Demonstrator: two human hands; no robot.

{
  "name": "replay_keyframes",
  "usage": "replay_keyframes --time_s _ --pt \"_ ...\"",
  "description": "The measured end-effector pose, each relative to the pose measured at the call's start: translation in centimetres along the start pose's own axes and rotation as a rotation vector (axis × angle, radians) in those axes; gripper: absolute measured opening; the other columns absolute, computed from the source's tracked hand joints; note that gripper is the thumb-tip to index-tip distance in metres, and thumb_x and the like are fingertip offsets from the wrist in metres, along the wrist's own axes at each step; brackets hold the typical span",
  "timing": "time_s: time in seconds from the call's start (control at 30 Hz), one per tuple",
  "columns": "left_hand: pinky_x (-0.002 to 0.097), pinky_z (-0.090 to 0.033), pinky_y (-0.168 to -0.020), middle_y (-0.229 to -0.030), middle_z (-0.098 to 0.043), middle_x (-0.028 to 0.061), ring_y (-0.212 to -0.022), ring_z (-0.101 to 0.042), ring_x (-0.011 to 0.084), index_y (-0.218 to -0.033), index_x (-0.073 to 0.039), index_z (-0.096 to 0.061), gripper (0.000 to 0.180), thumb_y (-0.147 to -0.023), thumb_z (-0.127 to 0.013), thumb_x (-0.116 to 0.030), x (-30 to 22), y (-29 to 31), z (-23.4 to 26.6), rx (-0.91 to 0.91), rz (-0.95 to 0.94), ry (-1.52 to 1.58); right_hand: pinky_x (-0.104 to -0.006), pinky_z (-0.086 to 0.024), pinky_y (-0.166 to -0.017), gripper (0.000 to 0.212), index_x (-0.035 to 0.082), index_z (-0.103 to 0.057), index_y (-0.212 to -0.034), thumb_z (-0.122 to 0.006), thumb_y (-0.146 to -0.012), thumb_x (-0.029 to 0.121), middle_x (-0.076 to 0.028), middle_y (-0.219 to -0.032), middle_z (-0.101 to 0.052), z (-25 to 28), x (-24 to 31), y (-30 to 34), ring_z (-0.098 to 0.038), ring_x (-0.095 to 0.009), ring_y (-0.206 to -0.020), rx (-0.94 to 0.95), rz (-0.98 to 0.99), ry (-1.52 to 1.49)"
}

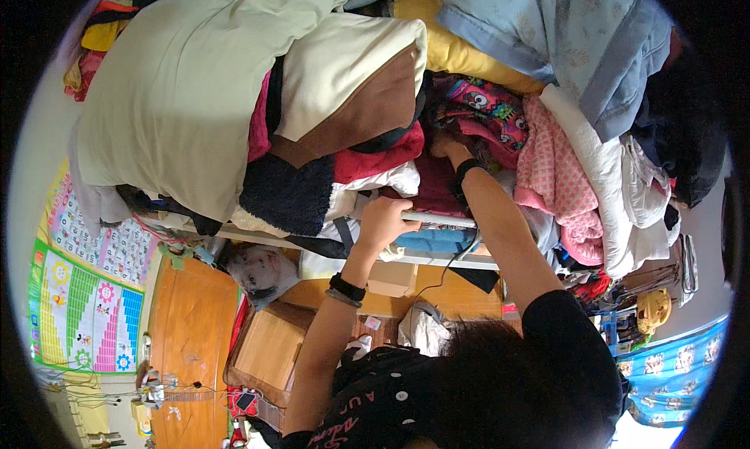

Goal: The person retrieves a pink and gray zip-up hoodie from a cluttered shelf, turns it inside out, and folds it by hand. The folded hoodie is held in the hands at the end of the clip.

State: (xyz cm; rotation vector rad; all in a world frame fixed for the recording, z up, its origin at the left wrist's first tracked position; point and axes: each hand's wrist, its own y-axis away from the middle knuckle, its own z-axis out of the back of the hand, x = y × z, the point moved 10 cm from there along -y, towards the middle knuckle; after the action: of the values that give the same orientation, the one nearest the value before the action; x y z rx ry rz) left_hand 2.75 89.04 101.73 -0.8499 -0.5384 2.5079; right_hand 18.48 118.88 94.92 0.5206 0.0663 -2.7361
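Note:
My left hand (383,228) is closed round a pale metal rail (441,219) along the near edge of a high, loaded bed or shelf. A dark band sits on that wrist. Beyond the rail, my right hand (448,146) reaches into a heap of clothes and bedding, its fingers mostly hidden among the fabric. Beside it lie a patterned dark-and-pink garment (488,109) and a dark red cloth (439,187). A bright red cloth (383,156) rests to its left, and a pink dotted padded garment (555,164) to its right.
Large cream bedding (180,89), a yellow cushion (469,39) and a light blue quilt (562,42) fill the far side. Blue folded fabric (437,240) shows below the rail. Lower down are a cardboard box (392,279) and a wooden surface (191,316); a cable hangs nearby.

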Motion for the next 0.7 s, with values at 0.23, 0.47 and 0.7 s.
replay_keyframes --time_s 0.23,0.47,0.7 --pt "0.0452 -0.055 -0.063 -0.068 -0.068 0.0162 -0.067 -0.069 0.0353 -0.08 -0.009 -0.073 0.037 -0.07 -0.087 -0.041 0.1 0.0 0.2 -0.053 0.032 0.095 -0.0463 -0.051 -0.101 0.038 0.006 -0.073 -0.121 -0.063 -0.09 0.027 -0.022 -0.125 -0.069 5.3 -1.0 6.7 -0.066 -0.038 -0.116 -0.177 -0.045 -0.349" --pt "0.0448 -0.055 -0.063 -0.067 -0.067 0.0173 -0.067 -0.069 0.0363 -0.077 -0.009 -0.073 0.031 -0.071 -0.083 -0.038 0.1 -0.1 0.2 -0.044 0.008 0.112 -0.0382 -0.054 -0.084 0.024 0.003 -0.074 -0.106 -0.062 -0.098 0.023 -0.018 -0.097 -0.074 15.9 -1.8 31.2 -0.072 -0.028 -0.093 -0.313 0.047 -0.977" --pt "0.0456 -0.055 -0.063 -0.071 -0.068 0.0184 -0.069 -0.069 0.0373 -0.078 -0.005 -0.069 0.032 -0.072 -0.084 -0.033 -0.1 0.6 0.1 -0.035 0.057 0.12 -0.0292 -0.05 -0.088 0.017 -0.003 -0.069 -0.109 -0.065 -0.095 0.006 -0.004 -0.1 -0.068 19.4 -8.2 56.6 -0.063 -0.013 -0.098 -0.431 -0.403 -1.339"
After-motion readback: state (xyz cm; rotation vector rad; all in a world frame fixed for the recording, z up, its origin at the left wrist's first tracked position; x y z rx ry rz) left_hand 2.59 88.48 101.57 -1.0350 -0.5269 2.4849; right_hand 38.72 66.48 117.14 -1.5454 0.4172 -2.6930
